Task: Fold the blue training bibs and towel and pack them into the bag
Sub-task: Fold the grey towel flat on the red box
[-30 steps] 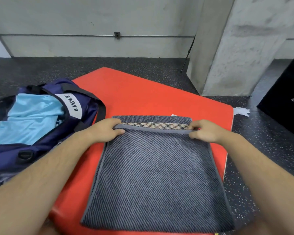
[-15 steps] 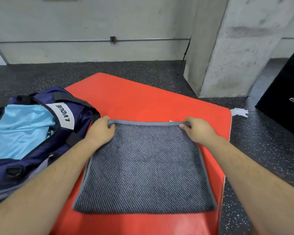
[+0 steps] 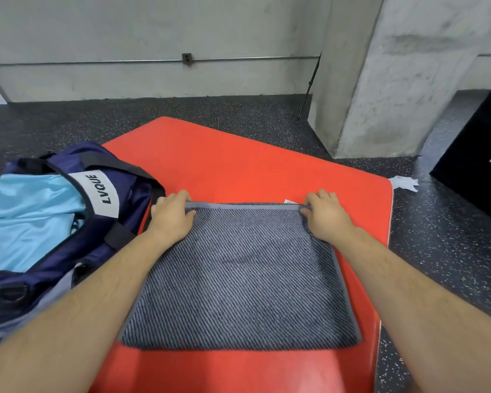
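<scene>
A grey striped towel (image 3: pixel 238 282) lies folded flat on the red mat (image 3: pixel 238 165). My left hand (image 3: pixel 172 215) pinches its far left corner. My right hand (image 3: pixel 325 215) pinches the far right corner, thumb on top of the hem. To the left stands the open navy bag (image 3: pixel 125 199) with a white LVQUE label. Light blue bibs (image 3: pixel 31 217) lie inside it.
A concrete pillar (image 3: pixel 380 80) rises at the back right. A black box (image 3: pixel 479 154) stands at the right edge, with a crumpled white scrap (image 3: pixel 404 182) on the speckled floor beside the mat. A grey wall with a pipe runs along the back.
Both hands carried the towel's near edge forward to meet the far edge, covering the checked strip. The towel now lies folded in half, and the hands stay on its far corners.
</scene>
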